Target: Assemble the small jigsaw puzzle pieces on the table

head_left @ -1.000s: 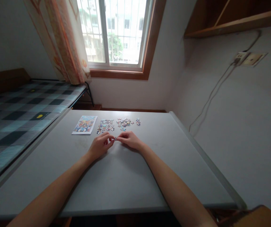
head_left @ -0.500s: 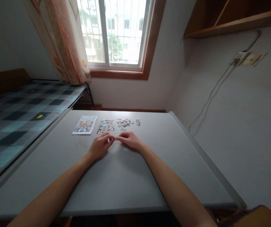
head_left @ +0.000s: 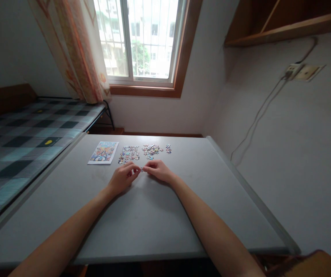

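Between my fingertips, just above the table (head_left: 142,223), is a small jigsaw puzzle piece (head_left: 142,169); whether it is one piece or two joined is too small to tell. My left hand (head_left: 122,177) pinches it from the left, thumb and forefinger closed. From the right, my right hand (head_left: 158,170) grips it in the same way. Beyond my hands lie loose puzzle pieces: a spread-out group (head_left: 129,154) on the left, a denser pile (head_left: 153,150) in the middle and a small cluster (head_left: 168,149) on the right.
A colourful printed picture sheet (head_left: 104,152) lies left of the pieces. Left of the table stands a bed with a checked mattress (head_left: 47,123). Ahead is a barred window (head_left: 145,42) with a curtain (head_left: 80,54). A cable (head_left: 257,115) hangs from a socket on the right wall.
Both hands stay in nearly the same place. The small piece between the fingertips has turned slightly; the loose pieces and the sheet have not moved.
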Available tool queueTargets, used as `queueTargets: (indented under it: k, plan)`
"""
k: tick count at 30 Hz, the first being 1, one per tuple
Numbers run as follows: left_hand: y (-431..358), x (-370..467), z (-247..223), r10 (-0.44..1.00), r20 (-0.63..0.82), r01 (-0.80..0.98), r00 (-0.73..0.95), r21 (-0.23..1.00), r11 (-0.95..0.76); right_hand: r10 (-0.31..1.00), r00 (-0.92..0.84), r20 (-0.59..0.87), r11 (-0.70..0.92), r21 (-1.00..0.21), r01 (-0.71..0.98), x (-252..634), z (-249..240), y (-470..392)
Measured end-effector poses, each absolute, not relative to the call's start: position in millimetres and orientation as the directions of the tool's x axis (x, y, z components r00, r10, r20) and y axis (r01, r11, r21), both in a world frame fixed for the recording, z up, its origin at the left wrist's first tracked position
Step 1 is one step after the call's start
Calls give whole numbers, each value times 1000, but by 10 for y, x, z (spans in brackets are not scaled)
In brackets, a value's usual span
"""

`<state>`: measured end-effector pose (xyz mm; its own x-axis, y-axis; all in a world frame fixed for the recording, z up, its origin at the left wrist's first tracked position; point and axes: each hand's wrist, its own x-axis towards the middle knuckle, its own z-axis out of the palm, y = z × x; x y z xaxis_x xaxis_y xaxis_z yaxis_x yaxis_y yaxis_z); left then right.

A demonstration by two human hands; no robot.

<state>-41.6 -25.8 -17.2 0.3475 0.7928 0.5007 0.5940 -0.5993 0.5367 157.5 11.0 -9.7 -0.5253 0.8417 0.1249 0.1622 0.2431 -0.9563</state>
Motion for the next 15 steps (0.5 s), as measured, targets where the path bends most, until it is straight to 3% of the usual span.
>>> queueTargets:
  k: [15]
  plan:
    - [-258, -417, -167, 788, 498, 594, 361, 529, -606, 845, -522, 113, 232, -958, 168, 1566, -119, 119]
